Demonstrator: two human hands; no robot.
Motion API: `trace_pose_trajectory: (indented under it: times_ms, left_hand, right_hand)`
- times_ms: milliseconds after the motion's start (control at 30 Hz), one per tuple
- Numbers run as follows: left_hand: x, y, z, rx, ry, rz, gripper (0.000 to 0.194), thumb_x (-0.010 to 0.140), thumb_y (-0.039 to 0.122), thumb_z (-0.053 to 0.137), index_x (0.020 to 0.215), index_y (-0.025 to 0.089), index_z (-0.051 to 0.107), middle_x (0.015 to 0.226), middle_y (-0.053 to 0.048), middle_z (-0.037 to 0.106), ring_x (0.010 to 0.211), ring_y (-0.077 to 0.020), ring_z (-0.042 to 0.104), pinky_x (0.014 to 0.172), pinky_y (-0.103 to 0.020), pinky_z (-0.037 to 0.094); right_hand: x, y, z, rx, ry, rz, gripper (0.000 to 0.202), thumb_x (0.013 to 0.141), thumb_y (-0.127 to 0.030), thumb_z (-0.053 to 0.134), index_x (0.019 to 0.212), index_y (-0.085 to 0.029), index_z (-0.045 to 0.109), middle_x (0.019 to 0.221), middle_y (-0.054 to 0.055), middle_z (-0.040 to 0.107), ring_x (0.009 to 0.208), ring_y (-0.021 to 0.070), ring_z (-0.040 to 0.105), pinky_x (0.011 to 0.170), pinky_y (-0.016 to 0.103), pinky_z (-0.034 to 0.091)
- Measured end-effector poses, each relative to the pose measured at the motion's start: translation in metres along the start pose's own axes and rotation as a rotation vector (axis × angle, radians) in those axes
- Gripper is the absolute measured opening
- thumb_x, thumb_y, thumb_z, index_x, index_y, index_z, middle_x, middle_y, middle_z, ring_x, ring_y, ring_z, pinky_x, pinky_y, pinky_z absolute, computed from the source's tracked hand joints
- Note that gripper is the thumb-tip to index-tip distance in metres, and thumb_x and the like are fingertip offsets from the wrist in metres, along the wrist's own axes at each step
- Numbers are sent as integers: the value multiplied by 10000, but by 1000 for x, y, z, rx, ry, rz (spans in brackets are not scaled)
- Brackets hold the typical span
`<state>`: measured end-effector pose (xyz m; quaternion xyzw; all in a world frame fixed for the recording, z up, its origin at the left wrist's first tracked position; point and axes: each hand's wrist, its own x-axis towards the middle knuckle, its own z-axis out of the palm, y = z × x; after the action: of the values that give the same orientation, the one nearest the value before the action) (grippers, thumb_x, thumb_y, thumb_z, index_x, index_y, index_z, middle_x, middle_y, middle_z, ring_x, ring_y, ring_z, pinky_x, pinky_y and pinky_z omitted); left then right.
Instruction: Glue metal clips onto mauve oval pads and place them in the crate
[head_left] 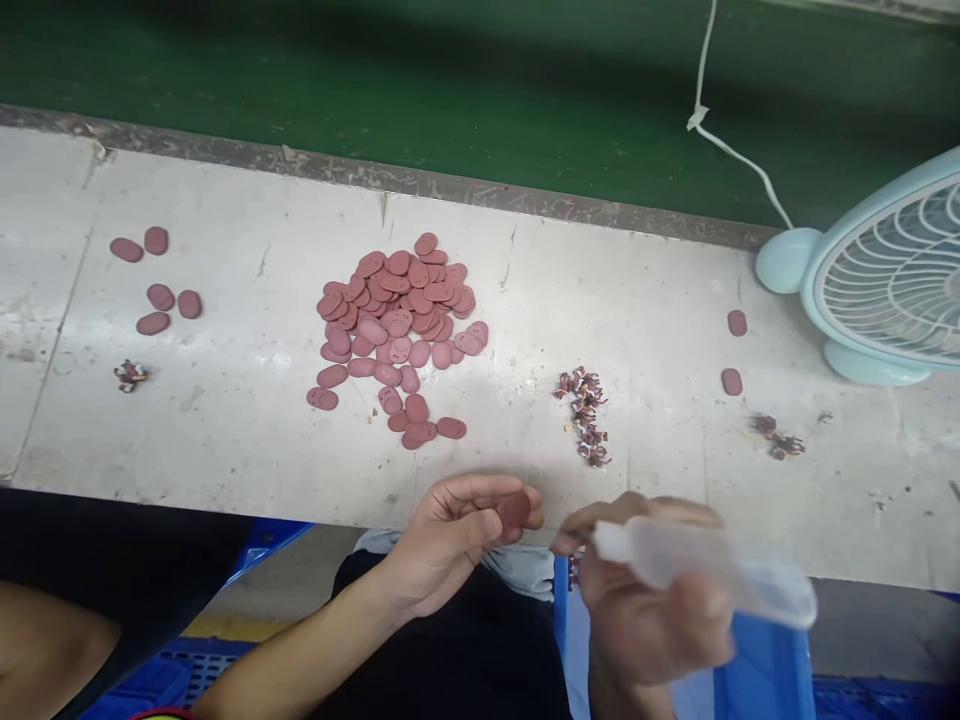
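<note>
My left hand [457, 535] pinches a reddish-brown oval disc [514, 511] between thumb and fingers, just over the near edge of the table. To its right, my right hand [652, 610] is closed around a translucent squeeze bottle [697, 560], tipped so that its white nozzle points left toward the disc. Motion blurs this hand and the bottle. Beyond my left hand lies a heap of similar oval discs [405, 290], some with small marks on them. A row of small brown-and-white curled pieces [589, 415] lies beyond the gap between my hands.
A light-blue fan [885, 270] stands at the right, its white cable [739, 160] running up the green wall. Loose discs [159, 297] and a small curled cluster [131, 375] are at left. Blue crates [765, 660] show below the table [247, 420]. Another person's arm [52, 640] is at lower left.
</note>
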<state>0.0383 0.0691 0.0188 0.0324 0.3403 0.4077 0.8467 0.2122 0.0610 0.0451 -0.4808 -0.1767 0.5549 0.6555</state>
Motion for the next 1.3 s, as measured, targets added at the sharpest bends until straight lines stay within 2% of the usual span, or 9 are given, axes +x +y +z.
trace_pose_trajectory:
  times_ms: [67,167,233,367,567,700,933,1100,1300]
  left_hand:
    - [0,2,-2,7,-7,7,259,793,241,844,1046,201,803,1093,-85,812,968,-189,770,818,-205,594]
    - [0,4,-5,17,5,8,238,817,243,822,1052,210,797,1107,-83,808,957,-195,776,774,-193,604]
    - [0,4,-8,21,24,11,226,826,233,813,1051,212,795,1119,-85,805,955,-192,777,751,-179,604]
    - [1,5,-12,35,83,24,189,831,224,807,1019,224,797,1137,-78,802,959,-189,778,727,-158,606]
    - [0,9,-14,54,149,32,190,812,238,824,999,222,799,1126,-82,806,945,-195,781,710,-158,612]
    - [0,11,-10,82,142,10,191,812,237,823,1001,220,800,1127,-84,806,953,-198,779,715,-162,613]
    - [-2,11,-4,151,88,54,199,826,191,803,1024,210,803,1172,-103,790,994,-226,772,720,-179,605]
    - [-3,8,3,219,25,93,217,805,171,816,1014,230,811,1159,-99,794,959,-220,773,701,-193,600]
    - [-4,10,4,294,7,145,233,787,167,831,1012,227,816,1160,-95,794,943,-211,765,790,-274,620]
  right_hand:
    - [22,-10,-14,591,-4,238,288,728,-315,777,997,-234,714,685,5,706,636,213,727,451,270,611]
    - [63,-18,-52,1810,-223,947,280,750,-109,708,989,-249,748,744,-79,698,644,84,701,421,44,442]
    - [85,-19,-79,2008,-334,1109,285,811,-69,606,972,-243,764,728,-118,685,578,41,669,421,19,375]
    - [86,-22,-101,1512,-305,868,430,794,76,648,1102,-210,741,703,-62,644,576,36,617,340,0,386]
    - [38,-10,-64,-602,-130,-69,210,901,-257,708,1090,-180,755,931,13,757,637,105,668,505,193,592]
    - [41,-1,-54,-1363,-194,-310,245,902,-282,715,1141,-233,740,1136,77,692,896,196,700,789,343,643]
    - [23,-17,-49,-1068,-87,-218,139,924,-248,681,1047,-269,740,1096,52,691,896,190,707,691,310,651]
    - [-1,-16,-16,-573,-279,-54,197,908,-176,688,1032,-319,746,902,18,710,786,190,722,569,276,622]
    - [-4,-5,7,-605,-352,3,210,877,-170,727,996,-338,773,879,0,763,763,200,742,662,313,647]
